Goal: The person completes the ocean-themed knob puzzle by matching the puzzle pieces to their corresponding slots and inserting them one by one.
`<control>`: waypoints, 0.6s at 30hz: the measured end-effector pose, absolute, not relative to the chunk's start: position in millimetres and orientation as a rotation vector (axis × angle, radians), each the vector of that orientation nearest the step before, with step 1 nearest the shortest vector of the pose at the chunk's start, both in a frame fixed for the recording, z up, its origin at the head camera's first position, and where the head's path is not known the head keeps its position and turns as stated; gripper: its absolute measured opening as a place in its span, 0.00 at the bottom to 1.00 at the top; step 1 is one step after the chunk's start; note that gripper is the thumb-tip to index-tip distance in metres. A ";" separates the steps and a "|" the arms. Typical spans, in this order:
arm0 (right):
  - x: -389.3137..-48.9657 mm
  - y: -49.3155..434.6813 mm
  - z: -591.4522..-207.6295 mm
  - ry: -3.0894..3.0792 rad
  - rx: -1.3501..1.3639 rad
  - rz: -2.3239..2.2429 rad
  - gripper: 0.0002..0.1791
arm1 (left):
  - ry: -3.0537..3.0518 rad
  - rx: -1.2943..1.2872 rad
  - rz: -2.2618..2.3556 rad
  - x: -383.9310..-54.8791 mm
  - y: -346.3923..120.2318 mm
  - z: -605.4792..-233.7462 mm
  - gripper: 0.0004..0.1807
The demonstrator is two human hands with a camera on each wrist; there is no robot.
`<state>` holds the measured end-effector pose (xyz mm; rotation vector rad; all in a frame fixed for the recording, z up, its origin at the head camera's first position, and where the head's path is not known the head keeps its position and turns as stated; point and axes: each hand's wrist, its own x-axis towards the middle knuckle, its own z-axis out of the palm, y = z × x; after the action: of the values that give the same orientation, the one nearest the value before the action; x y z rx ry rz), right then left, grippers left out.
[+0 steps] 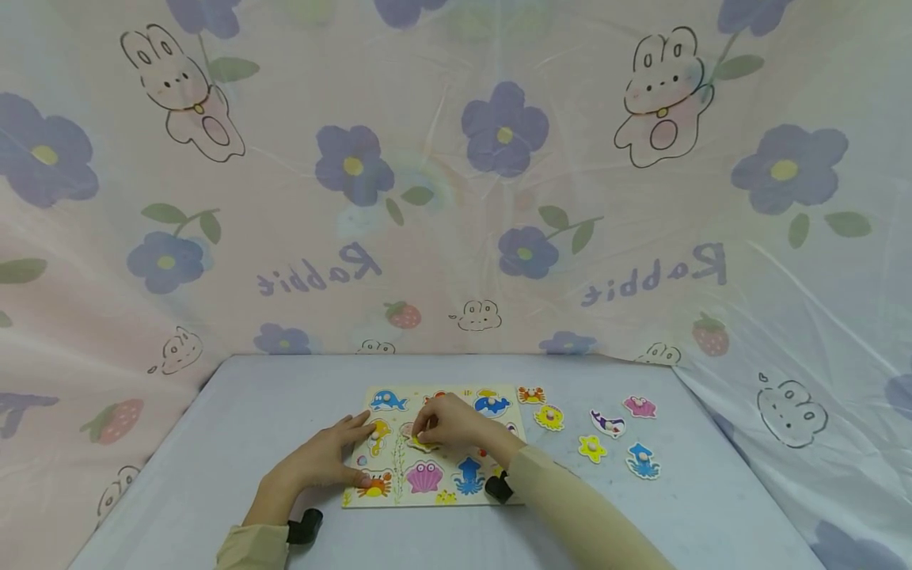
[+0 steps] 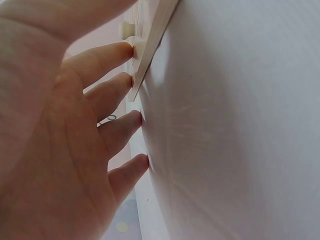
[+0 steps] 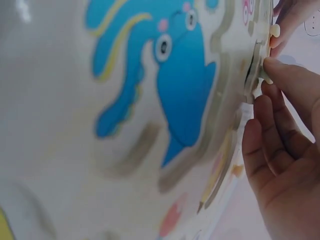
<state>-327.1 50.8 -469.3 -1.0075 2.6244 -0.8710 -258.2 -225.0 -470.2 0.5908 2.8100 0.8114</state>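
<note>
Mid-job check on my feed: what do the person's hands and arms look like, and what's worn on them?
The left hand and right hand are ungloved. Plain beige sleeves end near the wrists. A small, dark, blocky fitting shows by each cuff; no cable is visible.

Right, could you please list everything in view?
board: one, cream, on table
sea animals: several, multicoloured, on board
table: one, white, before curtain
curtain: one, pale, around table
held piece: one, yellow, at board's middle
crab: one, orange, by board's right edge
round piece: one, yellow, near crab
star: one, yellow, right of board
purple piece: one, purple-white, beyond star
squid: one, blue, right of star
shell: one, pink, beyond squid
devices: two, black, by sleeves
sleeves: two, beige, low in head view
left hand: one, on board's left side
right hand: one, pinching held piece
</note>
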 end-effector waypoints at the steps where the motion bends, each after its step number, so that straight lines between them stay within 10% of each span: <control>1: -327.0 49.8 -469.1 2.626 -1.010 -0.869 0.04 | 2.809 0.589 0.815 -258.5 -224.9 -470.1 0.52; 18: -327.1 46.7 -472.5 2.626 -0.940 -0.886 0.03 | 2.812 0.562 0.830 -258.4 -225.2 -471.9 0.52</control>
<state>-327.1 46.7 -472.5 -0.9399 2.6257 -0.8865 -258.4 -225.2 -471.9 0.5616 2.8122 0.8302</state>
